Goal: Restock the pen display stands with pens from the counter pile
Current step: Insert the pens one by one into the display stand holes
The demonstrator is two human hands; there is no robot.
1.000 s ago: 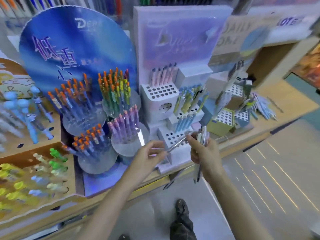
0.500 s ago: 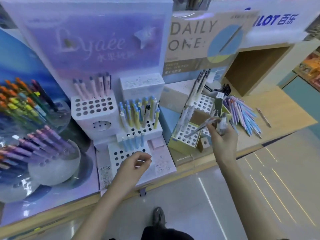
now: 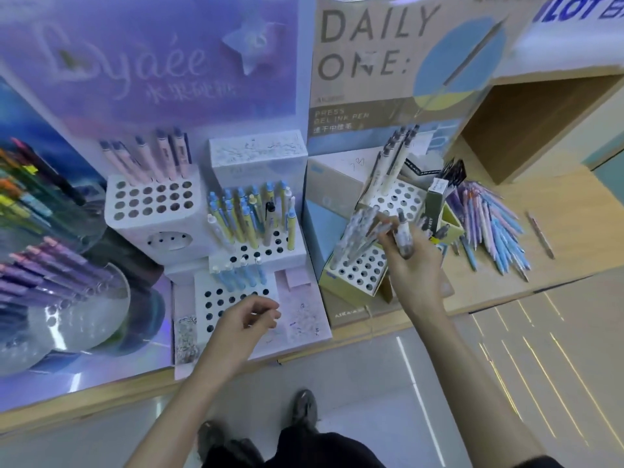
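- A bundle of pens [image 3: 403,239] is being gripped in the right hand [image 3: 417,265], with the fingers curled round the barrels. The barrels are showing as clear to grey with a speckled print, blurred.
- One pen of the bundle is being angled down and left over the yellow-edged stand [image 3: 358,275], a tilted block with rows of round holes. A few matching pens are standing at its left corner. Whether the tip is touching a hole cannot be told.
- The left hand [image 3: 243,319] is being held over the lowest holed tier of the purple stand [image 3: 128,228], fingers loosely curled. Nothing is seen in it.
- Writing being displayed:
  - "Dyaée", with Chinese characters beneath, on the purple backboard [image 3: 141,69].
  - "DAILY ONE:" and "PRESS GEL INK PEN" on the tan backboard [image 3: 371,42].
  - Blue letters "ILOT", cut off, on the sign [image 3: 574,10] at top right.
- The pile of pens [image 3: 489,228] is lying fanned on the wooden counter [image 3: 580,228], just right of the yellow-edged stand, with blue, pink and lilac barrels. A single pen [image 3: 540,234] is lying apart, further right.
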